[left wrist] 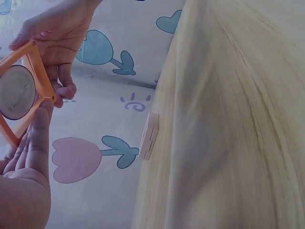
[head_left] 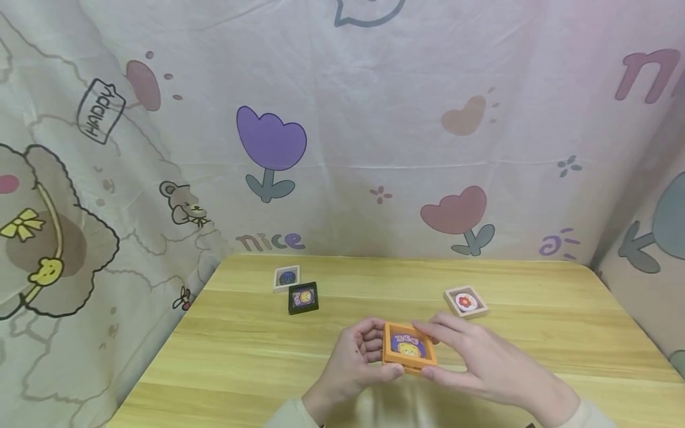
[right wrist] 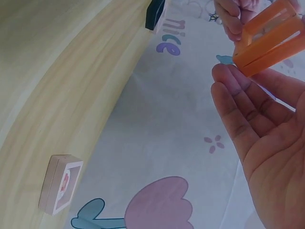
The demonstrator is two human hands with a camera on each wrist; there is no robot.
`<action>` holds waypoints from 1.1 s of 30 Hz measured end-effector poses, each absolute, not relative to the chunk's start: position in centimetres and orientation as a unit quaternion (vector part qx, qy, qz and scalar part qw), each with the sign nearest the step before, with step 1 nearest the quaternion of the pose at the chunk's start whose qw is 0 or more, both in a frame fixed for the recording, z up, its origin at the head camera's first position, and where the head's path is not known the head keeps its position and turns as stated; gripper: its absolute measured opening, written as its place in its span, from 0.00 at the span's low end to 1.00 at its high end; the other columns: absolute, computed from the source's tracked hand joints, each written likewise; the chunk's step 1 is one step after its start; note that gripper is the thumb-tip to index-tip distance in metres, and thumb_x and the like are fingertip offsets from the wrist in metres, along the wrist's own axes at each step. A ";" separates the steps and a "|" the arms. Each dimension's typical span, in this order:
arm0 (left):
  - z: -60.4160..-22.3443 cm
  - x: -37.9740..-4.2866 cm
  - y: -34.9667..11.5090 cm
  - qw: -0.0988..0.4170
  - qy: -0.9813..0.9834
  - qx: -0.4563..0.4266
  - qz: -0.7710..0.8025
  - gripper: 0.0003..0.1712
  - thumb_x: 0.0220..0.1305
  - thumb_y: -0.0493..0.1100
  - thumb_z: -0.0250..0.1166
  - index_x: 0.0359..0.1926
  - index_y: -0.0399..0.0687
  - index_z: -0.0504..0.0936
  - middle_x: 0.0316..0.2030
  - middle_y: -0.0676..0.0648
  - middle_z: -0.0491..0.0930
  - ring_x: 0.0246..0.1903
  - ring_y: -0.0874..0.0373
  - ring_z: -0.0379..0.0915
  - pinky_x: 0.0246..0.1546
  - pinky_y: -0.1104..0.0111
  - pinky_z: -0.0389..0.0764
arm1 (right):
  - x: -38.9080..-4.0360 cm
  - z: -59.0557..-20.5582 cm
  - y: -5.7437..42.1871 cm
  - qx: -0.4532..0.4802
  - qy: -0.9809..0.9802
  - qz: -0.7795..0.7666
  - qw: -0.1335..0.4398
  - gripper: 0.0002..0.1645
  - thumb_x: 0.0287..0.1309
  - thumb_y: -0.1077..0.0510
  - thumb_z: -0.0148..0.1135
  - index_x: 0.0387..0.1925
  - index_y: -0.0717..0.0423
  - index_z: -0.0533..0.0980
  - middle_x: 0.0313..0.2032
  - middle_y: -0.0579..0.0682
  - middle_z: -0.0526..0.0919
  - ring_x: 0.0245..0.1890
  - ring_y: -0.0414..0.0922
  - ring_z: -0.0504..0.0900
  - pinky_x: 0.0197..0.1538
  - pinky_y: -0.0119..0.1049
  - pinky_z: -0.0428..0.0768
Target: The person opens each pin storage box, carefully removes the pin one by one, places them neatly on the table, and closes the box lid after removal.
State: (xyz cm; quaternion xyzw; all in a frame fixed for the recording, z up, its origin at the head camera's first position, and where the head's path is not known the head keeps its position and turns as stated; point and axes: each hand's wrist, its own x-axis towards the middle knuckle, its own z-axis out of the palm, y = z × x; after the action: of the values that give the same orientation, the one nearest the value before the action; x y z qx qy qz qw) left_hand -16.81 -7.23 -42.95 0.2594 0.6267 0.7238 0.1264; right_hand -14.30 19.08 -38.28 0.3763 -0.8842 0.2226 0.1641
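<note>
In the head view, an orange frame (head_left: 393, 359) sits between the two hands, raised above the table (head_left: 241, 380) near its front edge. Neither hand is nearer, as both touch it: the left hand (head_left: 354, 364) comes in from nine o'clock, the right hand (head_left: 478, 358) from between three and four.

The left hand pinches the frame, its thumb at the seven o'clock corner and its fingers bent along the nine o'clock side. The right hand pinches it too, with the thumb at five o'clock and fingertips at one.

The frame is close to square, so it shows no clear long axis. Its face tilts up toward the wearer; the badge (head_left: 408, 346) inside has its lettering toward twelve o'clock and its lion face toward six. A gap along the six o'clock edge parts the upper and lower layers.

From the orange frame, a black frame (head_left: 303, 298) lies at ten o'clock, with a white frame (head_left: 286, 277) just behind it, and a beige frame (head_left: 467, 302) lies at two o'clock.
</note>
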 end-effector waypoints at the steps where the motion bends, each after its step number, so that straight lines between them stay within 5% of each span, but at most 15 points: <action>1: -42.9 -16.8 -7.2 0.127 0.627 0.260 0.724 0.33 0.57 0.37 0.78 0.59 0.26 0.76 0.48 0.48 0.87 0.45 0.61 0.89 0.51 0.64 0.92 | -14.3 -38.3 19.1 0.374 -0.885 0.223 0.162 0.31 0.66 0.39 0.74 0.65 0.46 0.82 0.53 0.27 0.80 0.46 0.25 0.80 0.45 0.24 0.85; 16: -42.9 -16.9 -6.9 0.143 0.616 0.258 0.730 0.35 0.59 0.35 0.77 0.62 0.23 0.74 0.51 0.44 0.87 0.48 0.60 0.89 0.55 0.64 0.90 | -14.5 -38.3 19.2 0.342 -0.895 0.239 0.156 0.26 0.69 0.44 0.71 0.65 0.44 0.83 0.54 0.25 0.82 0.52 0.27 0.83 0.52 0.34 0.89; 33: -42.9 -16.8 -6.8 0.189 0.610 0.205 0.742 0.48 0.58 0.32 0.80 0.75 0.25 0.66 0.49 0.47 0.87 0.46 0.60 0.90 0.53 0.66 0.90 | -15.1 -38.8 19.4 0.306 -0.886 0.296 0.181 0.18 0.69 0.55 0.70 0.58 0.51 0.86 0.53 0.38 0.89 0.44 0.26 0.81 0.46 0.32 0.87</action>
State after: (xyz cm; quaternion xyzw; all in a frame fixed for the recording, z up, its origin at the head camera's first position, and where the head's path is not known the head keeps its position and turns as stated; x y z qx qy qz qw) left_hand -16.78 -6.81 -42.90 0.2048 0.6102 0.7415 0.1893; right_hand -15.15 19.41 -38.82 0.3062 -0.8864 0.2963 0.1812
